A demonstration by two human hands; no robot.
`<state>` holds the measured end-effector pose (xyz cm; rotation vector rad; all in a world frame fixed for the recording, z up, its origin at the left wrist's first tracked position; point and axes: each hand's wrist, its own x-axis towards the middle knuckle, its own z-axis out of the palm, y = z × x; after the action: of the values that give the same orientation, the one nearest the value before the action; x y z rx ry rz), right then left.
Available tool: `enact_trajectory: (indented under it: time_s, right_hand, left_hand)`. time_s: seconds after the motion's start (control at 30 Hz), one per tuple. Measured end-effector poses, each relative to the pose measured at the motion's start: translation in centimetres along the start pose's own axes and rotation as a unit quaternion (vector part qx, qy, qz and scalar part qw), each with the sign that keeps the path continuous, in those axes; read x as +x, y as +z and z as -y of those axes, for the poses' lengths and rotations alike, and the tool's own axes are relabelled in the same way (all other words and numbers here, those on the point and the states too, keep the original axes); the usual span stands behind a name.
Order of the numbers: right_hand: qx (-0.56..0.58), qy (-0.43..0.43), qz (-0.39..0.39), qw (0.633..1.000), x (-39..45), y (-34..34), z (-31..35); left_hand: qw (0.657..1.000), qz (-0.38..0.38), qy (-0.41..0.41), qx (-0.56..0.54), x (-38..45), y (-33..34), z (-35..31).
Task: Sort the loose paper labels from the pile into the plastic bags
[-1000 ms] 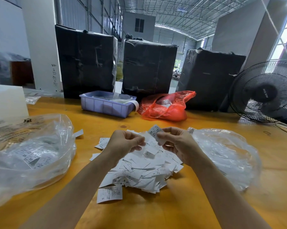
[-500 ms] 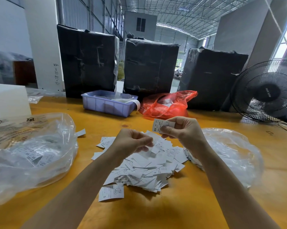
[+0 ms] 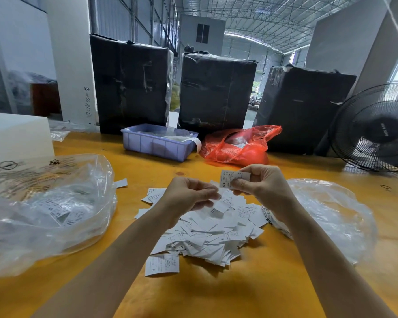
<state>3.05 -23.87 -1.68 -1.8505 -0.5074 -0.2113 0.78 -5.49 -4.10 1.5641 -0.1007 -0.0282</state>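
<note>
An XS label [image 3: 233, 179] was pinched in the right hand [image 3: 265, 188] at frame centre, its long axis running left-right. Another label [image 3: 221, 204] was pinched by the curled left hand [image 3: 189, 196], above the pile [image 3: 207, 235] on the worktop [image 3: 250, 292].

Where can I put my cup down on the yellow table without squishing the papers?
Bare table lies near you, between the two forearms below the label pile. More lies behind the pile, before the purple tray and red bag. The sides are crowded: left clear bag, right clear bag.
</note>
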Motion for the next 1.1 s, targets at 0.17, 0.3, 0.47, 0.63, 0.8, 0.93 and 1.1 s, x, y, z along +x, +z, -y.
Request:
enact_trajectory:
  time_s: [0.17, 0.3, 0.47, 0.63, 0.8, 0.93, 1.1]
  right_hand:
    - [-0.005, 0.004, 0.03, 1.0, -0.15, 0.32, 0.09]
    - [0.014, -0.006, -0.03, 0.999, 0.02, 0.11, 0.12]
    - [0.033, -0.015, -0.022, 0.999, -0.12, -0.14, 0.47]
    - [-0.014, -0.025, 0.002, 1.0, -0.27, 0.38, 0.62]
    - [-0.022, -0.038, -0.014, 0.999, -0.37, 0.19, 0.77]
    - [-0.033, -0.038, -0.013, 0.999, -0.3, 0.27, 0.78]
    - [-0.082, -0.033, -0.002, 0.996, -0.28, 0.49, 0.47]
  left_hand:
    - [1.0, -0.002, -0.005, 0.003, -0.07, -0.01, -0.15]
    - [1.0, 0.001, 0.001, 0.003, -0.1, -0.1, -0.1]
    - [1.0, 0.007, 0.001, 0.011, -0.03, -0.03, 0.05]
    - [1.0, 0.003, -0.004, 0.011, 0.06, 0.08, 0.1]
    - [1.0, 0.0, 0.0, 0.016, 0.11, 0.04, 0.13]
    - [1.0, 0.004, 0.001, 0.018, 0.11, 0.01, 0.23]
    - [1.0, 0.002, 0.001, 0.019, 0.16, 0.01, 0.23]
